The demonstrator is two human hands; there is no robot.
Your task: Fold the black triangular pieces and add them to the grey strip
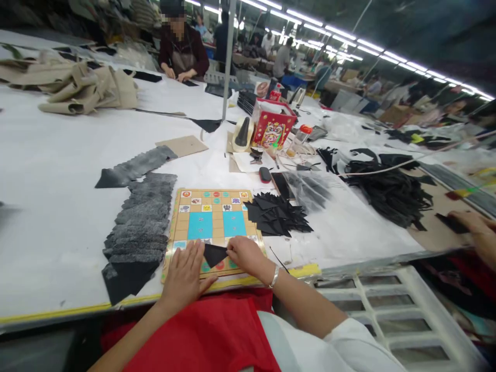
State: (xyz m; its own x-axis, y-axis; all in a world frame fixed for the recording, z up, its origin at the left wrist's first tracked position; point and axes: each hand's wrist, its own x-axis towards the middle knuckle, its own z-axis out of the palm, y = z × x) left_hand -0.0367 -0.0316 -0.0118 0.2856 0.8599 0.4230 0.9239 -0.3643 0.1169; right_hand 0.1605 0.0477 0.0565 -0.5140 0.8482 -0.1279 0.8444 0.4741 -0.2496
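Note:
A small black triangular piece (214, 254) lies on a patterned game board (217, 227) at the table's front edge. My left hand (185, 271) rests flat on the board, its fingertips at the piece's left end. At the piece's right end, the fingers of my right hand (245, 254) are pinched on its corner. A heap of black triangular pieces (276, 214) overlaps the board's right side. To the left of the board stretches a long overlapping row of grey-black pieces (139, 219).
Behind the board stand a red box (272, 124), a tape dispenser (242, 135) and a red-capped jar (303, 134). Black strips (387, 188) are piled at right, near another person's hand (475, 227). Beige material (89, 88) lies back left. A metal pole (228, 62) rises behind.

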